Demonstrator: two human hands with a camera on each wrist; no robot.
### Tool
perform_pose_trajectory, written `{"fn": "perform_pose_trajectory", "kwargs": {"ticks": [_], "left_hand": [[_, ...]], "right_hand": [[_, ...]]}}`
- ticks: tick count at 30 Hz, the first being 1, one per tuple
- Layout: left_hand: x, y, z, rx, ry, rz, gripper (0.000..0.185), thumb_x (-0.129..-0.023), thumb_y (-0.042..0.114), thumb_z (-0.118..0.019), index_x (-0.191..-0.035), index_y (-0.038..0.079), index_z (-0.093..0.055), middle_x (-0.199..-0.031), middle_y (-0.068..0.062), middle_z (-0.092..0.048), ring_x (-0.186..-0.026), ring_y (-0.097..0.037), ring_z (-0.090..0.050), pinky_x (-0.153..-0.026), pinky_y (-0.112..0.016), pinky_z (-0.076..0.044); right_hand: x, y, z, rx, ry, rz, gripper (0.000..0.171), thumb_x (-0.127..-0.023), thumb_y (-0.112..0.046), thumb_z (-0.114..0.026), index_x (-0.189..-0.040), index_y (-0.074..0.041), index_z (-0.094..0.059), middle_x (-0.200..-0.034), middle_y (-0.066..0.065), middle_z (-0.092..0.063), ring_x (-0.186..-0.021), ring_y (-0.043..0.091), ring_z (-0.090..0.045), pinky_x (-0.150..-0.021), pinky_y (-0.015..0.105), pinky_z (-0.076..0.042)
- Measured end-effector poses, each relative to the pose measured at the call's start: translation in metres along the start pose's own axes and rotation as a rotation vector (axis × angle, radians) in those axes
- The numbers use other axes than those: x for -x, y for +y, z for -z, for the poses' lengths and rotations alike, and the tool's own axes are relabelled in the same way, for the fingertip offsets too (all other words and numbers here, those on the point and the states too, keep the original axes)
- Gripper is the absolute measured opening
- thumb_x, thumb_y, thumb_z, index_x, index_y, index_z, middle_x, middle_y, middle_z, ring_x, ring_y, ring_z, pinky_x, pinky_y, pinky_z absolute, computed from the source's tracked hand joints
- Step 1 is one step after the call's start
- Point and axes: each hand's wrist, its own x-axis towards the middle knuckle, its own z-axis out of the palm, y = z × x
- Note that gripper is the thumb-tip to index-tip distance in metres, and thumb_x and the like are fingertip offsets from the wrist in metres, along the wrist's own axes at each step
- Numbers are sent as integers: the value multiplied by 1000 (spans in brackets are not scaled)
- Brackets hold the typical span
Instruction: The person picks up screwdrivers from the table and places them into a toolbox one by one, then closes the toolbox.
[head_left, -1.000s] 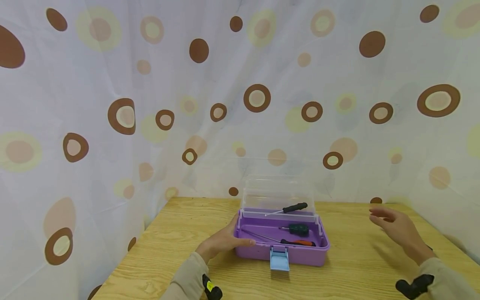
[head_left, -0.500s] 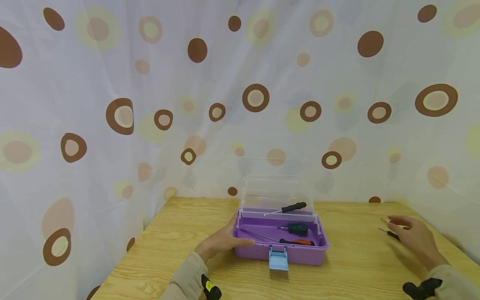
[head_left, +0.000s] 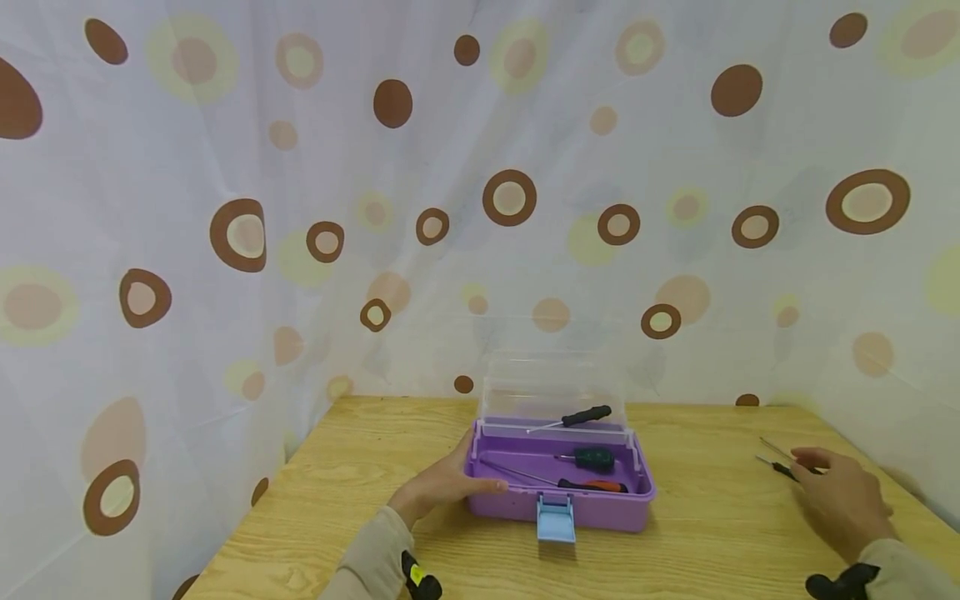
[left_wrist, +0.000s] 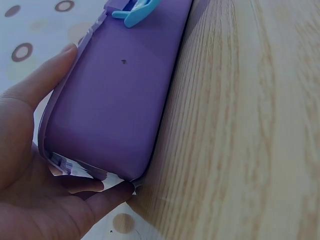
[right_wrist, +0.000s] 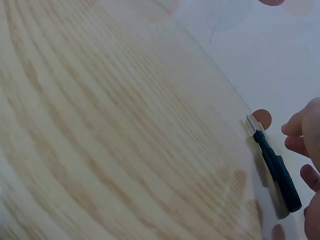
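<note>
Head view is showing a dotted fabric curtain hanging behind a grained wooden table. At its middle a purple plastic toolbox is standing with its clear lid raised and a pale blue latch hanging in front; screwdrivers are lying inside. The left hand is bracing the box's left end, thumb and fingers spread around its smooth corner. The right hand is hovering with loosely curled fingers, gripping nothing, just beside a slim black-handled screwdriver near the table's right edge.
</note>
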Motion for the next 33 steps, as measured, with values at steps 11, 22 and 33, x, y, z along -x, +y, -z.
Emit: {"fn": "perform_pose_trajectory", "kwargs": {"ticks": [11, 22, 33], "left_hand": [[-2, -2, 1, 30, -19, -9, 117, -90, 28, -81, -167, 19, 7, -166, -13, -24, -149, -37, -28, -121, -57, -17], [-1, -4, 0, 39, -11, 4, 118, -89, 28, -81, -167, 18, 7, -167, -13, -21, -150, -37, -26, -121, -57, -16], [0, -4, 0, 45, -27, -3, 116, -91, 27, -80, -166, 18, 8, -168, -13, -20, -150, -37, -26, -121, -58, -16]], "right_hand": [[-6, 9, -3, 147, -35, -48, 52, -100, -31, -52, -139, 2, -58, -138, 39, -50, -109, 71, -38, -81, 80, -24], [-6, 14, -13, 179, -5, -66, 41, -101, -20, -51, -133, 2, -61, -137, 44, -45, -110, 76, -32, -85, 84, -18], [-6, 13, -14, 180, -2, -51, 39, -102, -18, -52, -134, 2, -63, -136, 45, -45, -107, 77, -34, -83, 80, -21]]}}
